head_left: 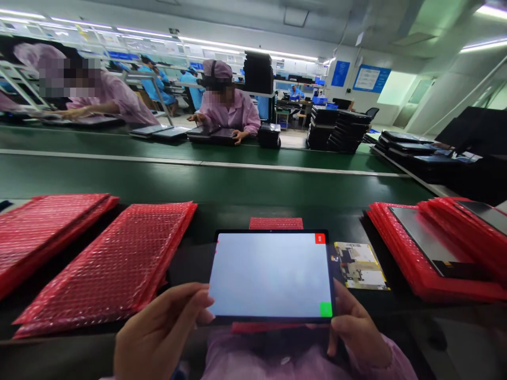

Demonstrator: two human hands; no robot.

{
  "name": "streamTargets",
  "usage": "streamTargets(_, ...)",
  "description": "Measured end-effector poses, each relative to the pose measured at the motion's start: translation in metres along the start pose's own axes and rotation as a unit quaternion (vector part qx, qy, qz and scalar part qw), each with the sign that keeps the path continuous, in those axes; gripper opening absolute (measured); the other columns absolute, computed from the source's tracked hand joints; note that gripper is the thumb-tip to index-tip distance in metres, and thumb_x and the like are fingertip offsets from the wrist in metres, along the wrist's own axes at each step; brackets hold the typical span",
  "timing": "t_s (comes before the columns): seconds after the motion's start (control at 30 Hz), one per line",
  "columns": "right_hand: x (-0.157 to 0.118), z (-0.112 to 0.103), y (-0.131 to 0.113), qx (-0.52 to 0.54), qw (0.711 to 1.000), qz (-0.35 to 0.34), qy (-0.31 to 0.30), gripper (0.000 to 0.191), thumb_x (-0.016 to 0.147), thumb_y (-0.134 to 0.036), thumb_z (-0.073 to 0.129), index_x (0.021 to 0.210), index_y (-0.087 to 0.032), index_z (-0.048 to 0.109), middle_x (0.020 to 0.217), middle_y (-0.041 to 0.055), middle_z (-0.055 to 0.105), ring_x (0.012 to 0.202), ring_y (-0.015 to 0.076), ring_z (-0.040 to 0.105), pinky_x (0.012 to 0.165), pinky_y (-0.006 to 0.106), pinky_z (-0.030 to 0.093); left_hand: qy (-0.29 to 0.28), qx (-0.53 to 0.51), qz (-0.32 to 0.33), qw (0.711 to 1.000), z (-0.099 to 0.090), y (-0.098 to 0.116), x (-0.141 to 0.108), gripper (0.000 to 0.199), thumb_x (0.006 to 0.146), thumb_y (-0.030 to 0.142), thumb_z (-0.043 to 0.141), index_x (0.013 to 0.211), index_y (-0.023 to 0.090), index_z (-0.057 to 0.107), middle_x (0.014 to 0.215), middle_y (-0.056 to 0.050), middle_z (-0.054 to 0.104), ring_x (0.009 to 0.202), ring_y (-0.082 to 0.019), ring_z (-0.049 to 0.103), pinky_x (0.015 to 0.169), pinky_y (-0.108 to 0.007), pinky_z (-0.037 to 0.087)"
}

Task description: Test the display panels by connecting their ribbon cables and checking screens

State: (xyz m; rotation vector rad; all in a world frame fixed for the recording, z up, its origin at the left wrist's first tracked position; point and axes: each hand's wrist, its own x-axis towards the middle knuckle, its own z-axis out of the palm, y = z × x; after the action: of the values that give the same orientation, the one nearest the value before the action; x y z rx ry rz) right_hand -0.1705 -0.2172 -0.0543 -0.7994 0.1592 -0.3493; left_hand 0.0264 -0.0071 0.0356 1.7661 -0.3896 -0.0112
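Between my two hands is a tablet (pixel 271 277), its lit screen almost all white, with a red square in the top right corner and a green one at the bottom right. My left hand (pixel 162 327) grips the left edge near the lower corner, thumb and fingers closed on it. At the lower right corner, my right hand (pixel 354 327) holds the other side. A red bubble-wrap sleeve (pixel 276 223) shows partly behind the tablet's top edge. Just right of the tablet lies an opened device (pixel 361 265) with bare circuit parts.
Stacks of red bubble-wrap sleeves (pixel 119 258) lie at left. More red sleeves (pixel 407 258) at right carry a dark screen panel (pixel 431 237). A green conveyor belt (pixel 158 182) crosses ahead. Beyond it, co-workers in pink sit near black stacked trays (pixel 348 132).
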Motion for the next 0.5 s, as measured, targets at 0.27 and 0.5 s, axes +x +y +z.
streamTargets(0.27, -0.002, -0.004, 0.004, 0.012, 1.0, -0.008, -0.004, 0.068, 0.068, -0.009, 0.073, 0.128, -0.037, 0.057, 0.092, 0.0047, 0.074, 0.075, 0.0236, 0.072, 0.043, 0.023, 0.057, -0.018, -0.014, 0.036, 0.999, 0.005, -0.013, 0.008, 0.027, 0.078, 0.043, 0.067, 0.098, 0.026, 0.071, 0.059, 0.007, 0.063, 0.035, -0.006, 0.047, 0.04, -0.019, 0.044)
streamTargets(0.5, -0.003, -0.001, 0.002, 0.018, 1.0, -0.009, -0.011, 0.066, 0.07, -0.009, 0.072, 0.127, -0.039, 0.057, 0.092, 0.0046, 0.074, 0.077, 0.0236, 0.072, 0.044, 0.022, 0.057, -0.039, -0.012, 0.044, 0.998, -0.003, -0.026, 0.006, 0.024, 0.078, 0.044, 0.069, 0.098, 0.031, 0.072, 0.063, 0.006, 0.069, 0.053, -0.01, 0.062, 0.059, -0.016, 0.055)
